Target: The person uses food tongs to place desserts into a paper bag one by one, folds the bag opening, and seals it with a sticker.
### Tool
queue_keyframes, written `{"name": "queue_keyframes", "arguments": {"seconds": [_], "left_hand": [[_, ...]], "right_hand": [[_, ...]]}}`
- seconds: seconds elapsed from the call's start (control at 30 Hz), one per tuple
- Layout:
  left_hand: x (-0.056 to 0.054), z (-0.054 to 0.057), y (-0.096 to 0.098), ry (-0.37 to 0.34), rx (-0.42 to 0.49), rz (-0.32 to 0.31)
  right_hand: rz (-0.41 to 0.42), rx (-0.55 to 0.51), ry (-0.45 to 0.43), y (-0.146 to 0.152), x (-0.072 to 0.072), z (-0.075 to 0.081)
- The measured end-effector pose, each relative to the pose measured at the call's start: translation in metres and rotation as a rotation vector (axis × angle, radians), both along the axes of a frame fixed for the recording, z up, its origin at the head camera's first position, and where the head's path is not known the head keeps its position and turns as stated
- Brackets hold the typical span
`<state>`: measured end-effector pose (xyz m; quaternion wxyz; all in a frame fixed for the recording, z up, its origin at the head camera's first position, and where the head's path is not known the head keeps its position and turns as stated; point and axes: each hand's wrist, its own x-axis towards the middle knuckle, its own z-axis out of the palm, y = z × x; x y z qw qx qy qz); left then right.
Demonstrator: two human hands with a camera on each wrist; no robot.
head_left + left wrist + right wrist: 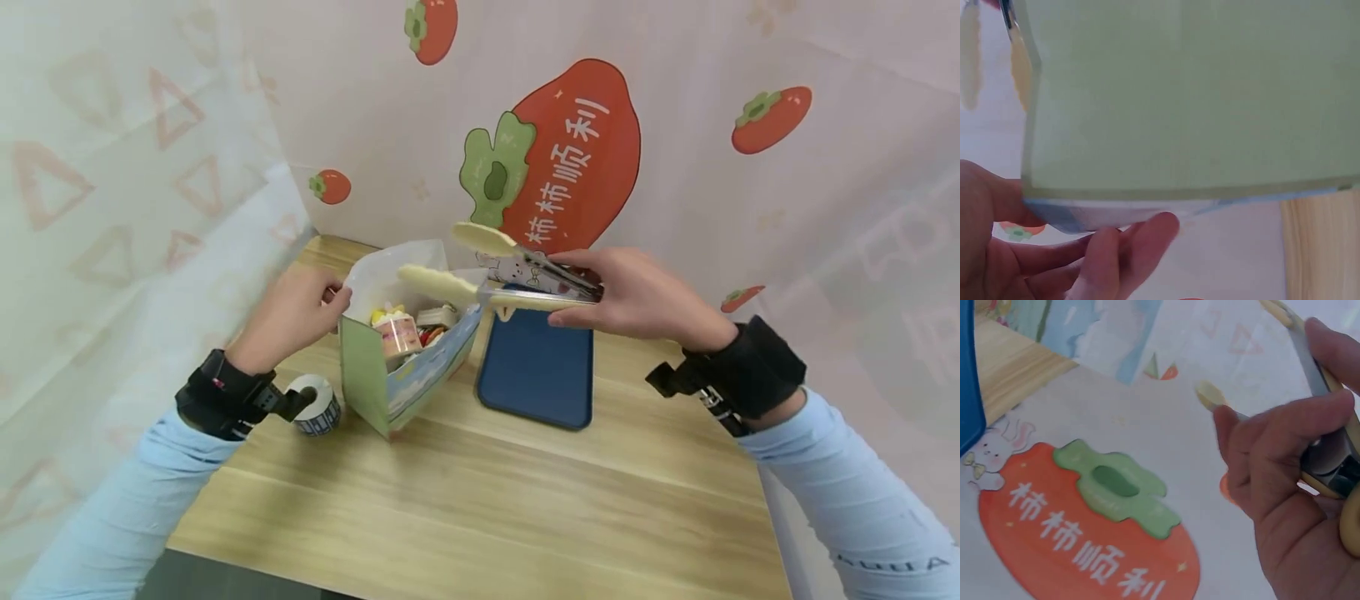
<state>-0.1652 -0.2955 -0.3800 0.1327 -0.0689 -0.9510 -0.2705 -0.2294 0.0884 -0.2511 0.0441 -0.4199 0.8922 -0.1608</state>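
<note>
My right hand [630, 292] grips a pair of tongs [525, 297] with cream-coloured tips, spread apart above the mouth of a bag. In the right wrist view, fingers [1291, 437] curl round the metal arms of the tongs. The bag [363, 367] has a green side and a blue printed front, and it stands upright with its top agape. Inside lie a pink-labelled tub [400, 335] and other small items, partly hidden. My left hand [292, 312] pinches the bag's upper left edge; in the left wrist view, its fingers [1100, 256] and thumb meet at the rim beside the green panel.
A dark blue tray [536, 367] lies on the wooden table [480, 500], right of the bag. Left of the bag stands a roll of printed labels or tape [318, 408], close to the left wrist. A fabric backdrop [675, 167] with persimmon prints rises behind the table.
</note>
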Motion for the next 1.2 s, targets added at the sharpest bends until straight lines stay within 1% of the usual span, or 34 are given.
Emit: {"name": "queue_keyframes", "arguments": {"seconds": [0.03,0.1,0.2,0.27,0.37,0.5,0.63,0.7,0.83,1.07,1.2], "left_hand": [[0.004,0.0,0.0,-0.03,0.016,0.0],[0.011,0.0,-0.001,-0.062,0.037,0.007],[0.02,0.0,-0.001,-0.058,0.059,0.015],[0.021,0.0,0.001,-0.035,0.06,0.012],[0.022,0.0,0.004,-0.015,0.063,0.011],[0.022,0.0,0.007,-0.011,0.067,0.017],[0.023,0.0,0.01,-0.007,0.066,0.018],[0.023,0.001,0.011,-0.003,0.069,0.02],[0.024,0.001,0.011,0.0,0.073,0.024],[0.025,0.001,0.012,0.018,0.069,0.017],[0.026,-0.001,0.012,0.035,0.055,0.007]], "right_hand": [[0.032,0.021,0.005,-0.008,-0.001,0.004],[0.088,0.055,0.011,-0.025,-0.003,0.011],[0.136,0.136,0.032,-0.051,-0.004,0.019],[0.145,0.213,0.041,-0.065,-0.005,0.021],[0.151,0.34,0.042,-0.088,-0.007,0.021],[0.145,0.438,0.004,-0.113,-0.012,0.013],[0.123,0.47,-0.051,-0.129,-0.017,0.008],[0.11,0.494,-0.068,-0.134,-0.019,0.008],[0.084,0.537,-0.119,-0.143,-0.024,0.002],[0.087,0.552,-0.14,-0.158,-0.028,-0.015],[0.092,0.542,-0.161,-0.159,-0.03,-0.022]]}}
